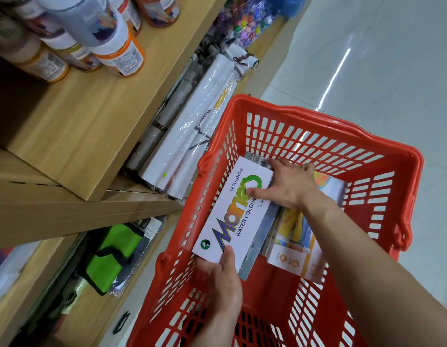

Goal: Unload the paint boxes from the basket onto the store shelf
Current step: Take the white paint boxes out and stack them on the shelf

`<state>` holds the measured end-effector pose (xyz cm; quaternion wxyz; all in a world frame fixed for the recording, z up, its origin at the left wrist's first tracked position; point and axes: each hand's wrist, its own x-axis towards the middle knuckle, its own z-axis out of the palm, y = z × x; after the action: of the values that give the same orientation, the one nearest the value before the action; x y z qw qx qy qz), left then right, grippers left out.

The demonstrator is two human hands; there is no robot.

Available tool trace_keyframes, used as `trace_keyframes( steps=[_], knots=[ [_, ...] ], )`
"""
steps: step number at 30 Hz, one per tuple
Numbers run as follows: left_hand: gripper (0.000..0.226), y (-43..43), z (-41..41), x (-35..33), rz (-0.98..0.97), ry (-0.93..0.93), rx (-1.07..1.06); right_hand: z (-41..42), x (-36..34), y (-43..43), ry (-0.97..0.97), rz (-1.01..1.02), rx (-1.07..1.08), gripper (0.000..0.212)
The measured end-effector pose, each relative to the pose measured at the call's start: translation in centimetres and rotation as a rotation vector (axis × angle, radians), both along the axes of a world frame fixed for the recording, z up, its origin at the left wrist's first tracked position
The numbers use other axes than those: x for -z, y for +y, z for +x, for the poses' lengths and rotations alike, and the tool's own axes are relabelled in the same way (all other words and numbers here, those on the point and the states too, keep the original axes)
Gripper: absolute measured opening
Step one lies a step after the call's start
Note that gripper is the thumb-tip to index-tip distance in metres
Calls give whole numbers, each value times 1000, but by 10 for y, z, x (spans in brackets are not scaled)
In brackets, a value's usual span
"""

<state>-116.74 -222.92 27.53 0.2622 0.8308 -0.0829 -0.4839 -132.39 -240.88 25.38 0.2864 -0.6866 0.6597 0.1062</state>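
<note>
A red plastic basket (pixel 382 156) stands on the floor beside the wooden store shelf (pixel 92 131). Inside it, a white water-colour paint box (pixel 232 211) lies on top of a stack with silver edges. My left hand (pixel 225 279) grips the box's near end, thumb on its top. My right hand (pixel 290 186) holds the far end, thumb pressed on the lid and fingers curled over the edge. A second, colourful paint box (pixel 300 249) lies lower in the basket under my right forearm.
Paint jars (pixel 117 53) with orange and white lids stand on the upper shelf board. Wrapped paper rolls (pixel 192 126) lie on the shelf below, close to the basket's left rim. A green bag (pixel 109 256) sits on the lowest shelf. Grey tiled floor (pixel 380 58) lies to the right.
</note>
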Motion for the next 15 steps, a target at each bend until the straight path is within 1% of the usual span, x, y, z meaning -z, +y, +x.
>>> trace_keyframes(
  steps=[4,6,8,11,15],
  knots=[
    [61,-1,-2,-3,5,64,-53,-2,-9,-14,8,155,-13,125],
    [63,0,-3,-3,2,81,-46,-3,-13,-19,3,191,-17,124],
    [64,0,-6,-4,-13,116,-27,-4,-15,-19,-25,189,-19,113],
    [68,-3,-10,-5,28,196,-28,-7,-14,-18,-89,179,-1,93],
    [62,-7,-7,-2,56,228,-136,-6,-14,-19,-103,168,-32,80]
  ],
)
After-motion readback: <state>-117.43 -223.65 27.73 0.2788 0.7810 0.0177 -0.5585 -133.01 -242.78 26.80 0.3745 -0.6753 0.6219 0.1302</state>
